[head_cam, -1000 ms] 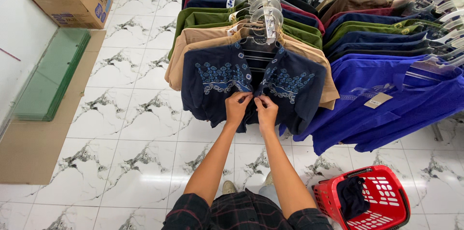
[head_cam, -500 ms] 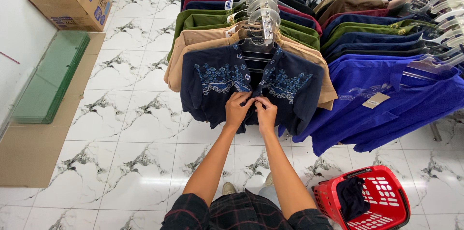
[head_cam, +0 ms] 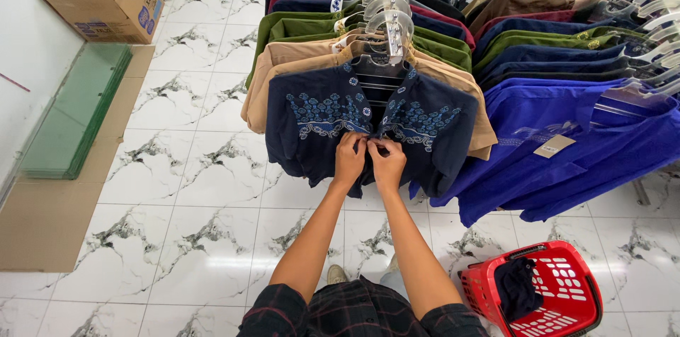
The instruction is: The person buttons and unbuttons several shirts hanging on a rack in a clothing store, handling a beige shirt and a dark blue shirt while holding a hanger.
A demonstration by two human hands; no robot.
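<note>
A navy embroidered shirt (head_cam: 322, 121), hung on a clear hanger (head_cam: 388, 29) at the front of a crowded rack, is gripped at its open placket by both hands. The fingers of the left hand (head_cam: 349, 156) and the right hand (head_cam: 387, 160) are pinched narrowly on the two front edges, side by side at the frame's centre. A red basket (head_cam: 559, 294) with dark cloth inside is seen at four o'clock, and a cardboard box (head_cam: 117, 4) at ten o'clock.

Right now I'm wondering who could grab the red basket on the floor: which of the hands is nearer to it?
Right. The right hand is on the navy shirt, above-left of the red basket; the left hand is one spot farther left.
</note>
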